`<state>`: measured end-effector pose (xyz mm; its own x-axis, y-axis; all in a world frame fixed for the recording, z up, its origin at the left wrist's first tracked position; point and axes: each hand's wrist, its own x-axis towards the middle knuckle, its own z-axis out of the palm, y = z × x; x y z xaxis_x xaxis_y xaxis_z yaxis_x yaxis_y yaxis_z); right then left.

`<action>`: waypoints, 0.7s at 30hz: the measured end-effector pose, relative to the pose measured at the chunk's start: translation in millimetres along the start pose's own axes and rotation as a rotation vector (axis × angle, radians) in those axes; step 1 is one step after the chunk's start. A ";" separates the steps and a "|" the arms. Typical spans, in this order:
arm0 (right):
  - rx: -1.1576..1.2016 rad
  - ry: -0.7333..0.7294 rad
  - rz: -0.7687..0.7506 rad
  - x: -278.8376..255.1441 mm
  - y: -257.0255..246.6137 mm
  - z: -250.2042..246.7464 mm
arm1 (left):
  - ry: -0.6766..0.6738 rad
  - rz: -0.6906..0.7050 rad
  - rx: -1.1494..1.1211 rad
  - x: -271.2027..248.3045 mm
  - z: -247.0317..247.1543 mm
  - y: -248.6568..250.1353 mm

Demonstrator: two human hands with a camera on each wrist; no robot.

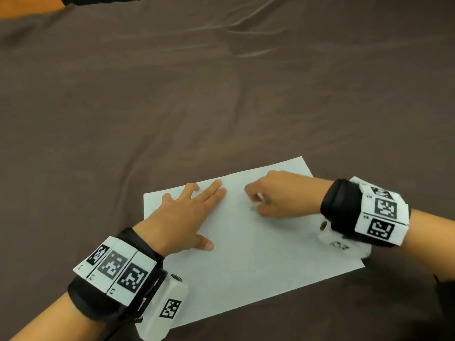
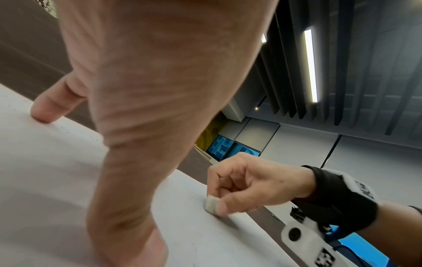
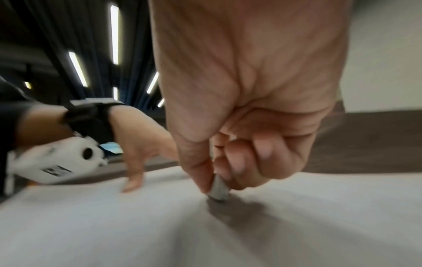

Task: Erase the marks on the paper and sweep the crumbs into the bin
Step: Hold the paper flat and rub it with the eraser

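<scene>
On the far right part of the paper [image 1: 258, 254], right hand [image 1: 278, 195] curled into a loose fist, thumb and forefinger pinching a small white eraser [image 2: 211, 203] whose lower end presses onto the sheet; remaining fingers [image 3: 262, 150] tucked under the palm. Seen from the right wrist, eraser [image 3: 218, 189] gripped upright between thumb tip and fingertips, a dark shadow just beside it on the sheet, the whole view blurred. To the left of it, near but apart, left hand [image 1: 182, 215] spread flat, palm down, fingers straight and fanned toward the far right, thumb stretched toward the near side, all resting on the sheet close to its far left edge. Seen from the left wrist, thumb tip [image 2: 43, 112] touching the sheet by its edge, right hand [image 2: 251, 184] beyond it with the eraser down on the sheet. Strapped on both wrists, black bands carrying white blocks with black square codes [image 1: 384, 207], plus a small white camera housing [image 1: 162, 308] under the left wrist. Beneath the hands, white sheet lying slantwise, one corner pointing far right; faint specks near its far left edge, too small to tell as marks or crumbs. Under the sheet and out to all sides, a wrinkled brown cloth [image 1: 172, 94]. At the far left corner, a patch of orange surface [image 1: 27, 6].
</scene>
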<state>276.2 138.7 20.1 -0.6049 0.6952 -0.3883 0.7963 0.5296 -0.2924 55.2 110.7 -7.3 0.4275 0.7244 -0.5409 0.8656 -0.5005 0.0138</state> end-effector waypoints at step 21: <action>-0.019 0.045 0.019 -3.6 3.6 7.1 | -0.011 -0.003 -0.019 -2.7 -2.1 2.8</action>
<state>281.3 134.7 14.2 -0.5897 0.7260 -0.3538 0.8075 0.5252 -0.2684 57.0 108.3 -4.0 0.4218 0.7205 -0.5504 0.8717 -0.4892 0.0277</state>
